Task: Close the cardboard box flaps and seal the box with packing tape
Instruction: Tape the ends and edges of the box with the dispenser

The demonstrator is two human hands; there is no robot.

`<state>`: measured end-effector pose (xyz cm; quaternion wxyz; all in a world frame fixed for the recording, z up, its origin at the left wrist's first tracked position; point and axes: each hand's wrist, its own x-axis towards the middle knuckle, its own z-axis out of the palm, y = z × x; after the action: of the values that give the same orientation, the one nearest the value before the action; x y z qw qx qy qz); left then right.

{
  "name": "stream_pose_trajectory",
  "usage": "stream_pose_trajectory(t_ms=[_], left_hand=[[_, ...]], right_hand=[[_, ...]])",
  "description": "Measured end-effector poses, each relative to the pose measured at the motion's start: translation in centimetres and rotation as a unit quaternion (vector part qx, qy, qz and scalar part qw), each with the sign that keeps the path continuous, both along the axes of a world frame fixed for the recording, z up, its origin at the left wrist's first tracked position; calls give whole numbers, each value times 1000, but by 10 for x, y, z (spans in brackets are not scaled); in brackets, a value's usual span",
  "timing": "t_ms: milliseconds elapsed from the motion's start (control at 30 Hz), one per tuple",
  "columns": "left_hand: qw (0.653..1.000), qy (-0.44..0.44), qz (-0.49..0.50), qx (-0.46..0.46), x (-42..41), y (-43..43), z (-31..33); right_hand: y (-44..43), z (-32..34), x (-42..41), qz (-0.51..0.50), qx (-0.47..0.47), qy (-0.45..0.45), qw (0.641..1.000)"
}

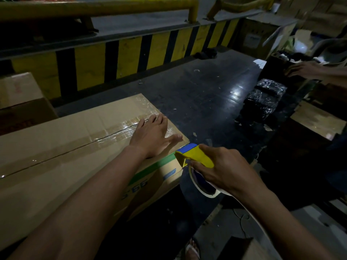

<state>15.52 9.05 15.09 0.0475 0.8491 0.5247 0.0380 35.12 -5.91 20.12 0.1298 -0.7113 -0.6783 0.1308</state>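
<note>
— Two hands show; what are the fingers doing?
— The person's left hand lies flat on top of the long brown cardboard box. The fingers are straight and a little spread, and the thumb is splayed out toward three o'clock near the box's corner. They press on the shiny clear packing tape that runs along the centre seam.
— And the other?
— The right hand has its fingers curled round the yellow-and-blue plastic tape dispenser, at four o'clock from the left hand. The blue tip sits right at the box's near corner; whether it touches cannot be told. The roll of pale tape hangs under the palm, half hidden by it.
— Where is the box?
— On the dark glossy table, filling the view from seven to nine o'clock. Its far end is cut off at the picture's left edge.
— What is in it?
— That is hidden, as both flaps are down. The left forearm covers most of the print on its side.
— Other containers?
— At two o'clock another person's hand rests on a dark open carton, whose contents are too dark to make out. A black bundle wrapped in glossy plastic lies just below it on the table. At ten o'clock a second brown cardboard box is cropped by the edge.
</note>
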Motion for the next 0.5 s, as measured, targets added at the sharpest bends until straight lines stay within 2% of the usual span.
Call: stream_pose_trajectory(t_ms=[200,300,500], left_hand=[[1000,2,-7,27,0,4,-5],[1000,0,-2,22,-2,1,-3],[998,-53,-2,-22,-5,-3,7]], right_hand=[[1,-24,5,2,-120,-4,993],[0,-21,10,-23,-114,59,991],[3,28,7,-12,-43,30,999]])
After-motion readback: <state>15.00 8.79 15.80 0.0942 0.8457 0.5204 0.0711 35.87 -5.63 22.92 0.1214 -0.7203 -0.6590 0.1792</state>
